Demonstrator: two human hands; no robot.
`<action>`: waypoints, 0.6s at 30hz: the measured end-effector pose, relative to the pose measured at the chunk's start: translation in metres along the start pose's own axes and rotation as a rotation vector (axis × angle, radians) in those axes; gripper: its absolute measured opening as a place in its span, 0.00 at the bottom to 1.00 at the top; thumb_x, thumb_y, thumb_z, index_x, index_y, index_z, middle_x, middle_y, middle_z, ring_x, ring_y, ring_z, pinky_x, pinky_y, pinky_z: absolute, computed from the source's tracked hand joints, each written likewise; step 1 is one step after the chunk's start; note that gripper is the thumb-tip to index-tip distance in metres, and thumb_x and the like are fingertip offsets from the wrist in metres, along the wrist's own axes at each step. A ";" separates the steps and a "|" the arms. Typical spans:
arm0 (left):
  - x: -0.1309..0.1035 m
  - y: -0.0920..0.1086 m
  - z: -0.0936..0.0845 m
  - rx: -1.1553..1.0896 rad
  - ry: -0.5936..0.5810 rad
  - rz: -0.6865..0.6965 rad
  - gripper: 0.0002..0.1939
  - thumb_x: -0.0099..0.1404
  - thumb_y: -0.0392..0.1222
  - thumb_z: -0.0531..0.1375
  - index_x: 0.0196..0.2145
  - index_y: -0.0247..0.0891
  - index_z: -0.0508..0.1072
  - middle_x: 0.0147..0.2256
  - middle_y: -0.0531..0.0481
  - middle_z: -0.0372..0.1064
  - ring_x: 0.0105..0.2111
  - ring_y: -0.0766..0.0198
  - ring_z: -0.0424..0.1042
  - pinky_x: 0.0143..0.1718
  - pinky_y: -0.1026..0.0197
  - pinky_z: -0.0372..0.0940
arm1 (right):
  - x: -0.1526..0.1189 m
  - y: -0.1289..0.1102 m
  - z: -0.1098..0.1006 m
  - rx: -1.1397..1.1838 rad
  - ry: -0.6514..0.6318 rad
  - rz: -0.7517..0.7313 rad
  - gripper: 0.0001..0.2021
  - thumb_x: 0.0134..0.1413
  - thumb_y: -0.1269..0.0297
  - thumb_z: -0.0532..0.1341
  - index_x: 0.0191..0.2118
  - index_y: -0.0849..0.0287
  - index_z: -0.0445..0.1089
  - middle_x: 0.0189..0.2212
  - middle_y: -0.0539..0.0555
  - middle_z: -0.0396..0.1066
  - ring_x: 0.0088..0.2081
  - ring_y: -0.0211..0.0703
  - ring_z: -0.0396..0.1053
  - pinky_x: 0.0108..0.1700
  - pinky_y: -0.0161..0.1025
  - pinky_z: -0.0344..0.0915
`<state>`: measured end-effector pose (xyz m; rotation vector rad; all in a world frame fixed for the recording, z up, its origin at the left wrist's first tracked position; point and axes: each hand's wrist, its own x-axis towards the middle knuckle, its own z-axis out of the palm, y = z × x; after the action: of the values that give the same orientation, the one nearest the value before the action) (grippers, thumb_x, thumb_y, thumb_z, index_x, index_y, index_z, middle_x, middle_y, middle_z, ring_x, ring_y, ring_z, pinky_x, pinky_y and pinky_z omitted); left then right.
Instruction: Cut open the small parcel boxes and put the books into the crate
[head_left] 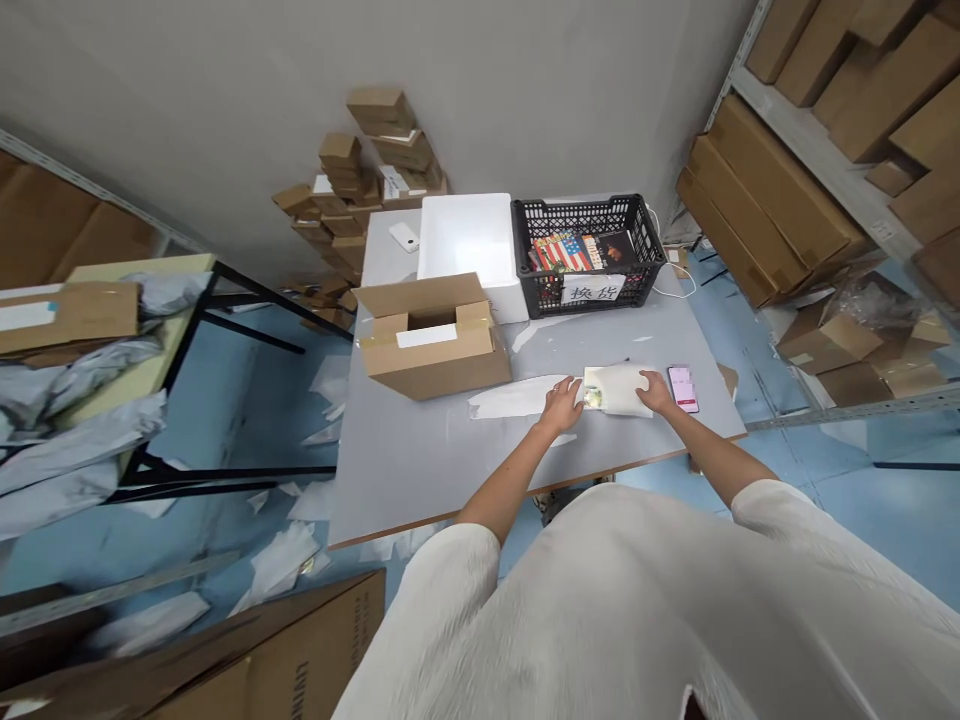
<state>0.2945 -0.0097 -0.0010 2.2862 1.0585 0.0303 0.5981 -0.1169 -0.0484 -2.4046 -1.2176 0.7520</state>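
A: Hands: what have they got?

B: The left hand is loosely spread, fingertips at the left end of a white packet; the right hand is half curled at its right end. Whether either truly grips, I can't tell.

A: And handling it well?

B: I'd keep it flat, steady one end and smooth from the other, with light fingers so it doesn't crease.

A: Which way does it point?

B: Its long axis runs left to right, roughly along the near edge of the counter; the end with a printed picture faces left.

A: Around it?

B: A white strip lies left, a pink-screened phone just right. Farther off stand an open cardboard box, a white bin and a black crate.
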 end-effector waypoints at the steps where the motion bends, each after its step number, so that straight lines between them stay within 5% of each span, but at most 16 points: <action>1: 0.004 0.005 0.006 -0.012 -0.013 -0.001 0.33 0.76 0.43 0.57 0.75 0.44 0.61 0.75 0.36 0.57 0.73 0.42 0.61 0.69 0.39 0.62 | -0.001 0.006 0.001 -0.042 -0.022 -0.005 0.34 0.60 0.60 0.64 0.72 0.58 0.67 0.74 0.69 0.59 0.71 0.65 0.63 0.70 0.59 0.65; 8: 0.023 0.037 0.048 -0.004 -0.116 -0.017 0.30 0.78 0.45 0.55 0.74 0.41 0.63 0.77 0.36 0.54 0.73 0.42 0.62 0.70 0.41 0.62 | -0.013 0.018 0.017 -0.270 -0.223 -0.197 0.42 0.59 0.49 0.72 0.75 0.52 0.61 0.80 0.69 0.48 0.77 0.73 0.49 0.74 0.67 0.50; 18: 0.034 0.051 0.083 0.051 -0.287 -0.015 0.30 0.75 0.42 0.59 0.72 0.43 0.67 0.75 0.36 0.59 0.73 0.40 0.62 0.70 0.39 0.62 | -0.028 0.016 0.020 -0.420 -0.204 -0.388 0.22 0.68 0.69 0.60 0.65 0.59 0.74 0.75 0.69 0.62 0.73 0.69 0.56 0.69 0.64 0.56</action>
<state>0.3742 -0.0545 -0.0485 2.2435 0.9344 -0.3256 0.5828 -0.1472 -0.0640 -2.3157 -2.0254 0.6816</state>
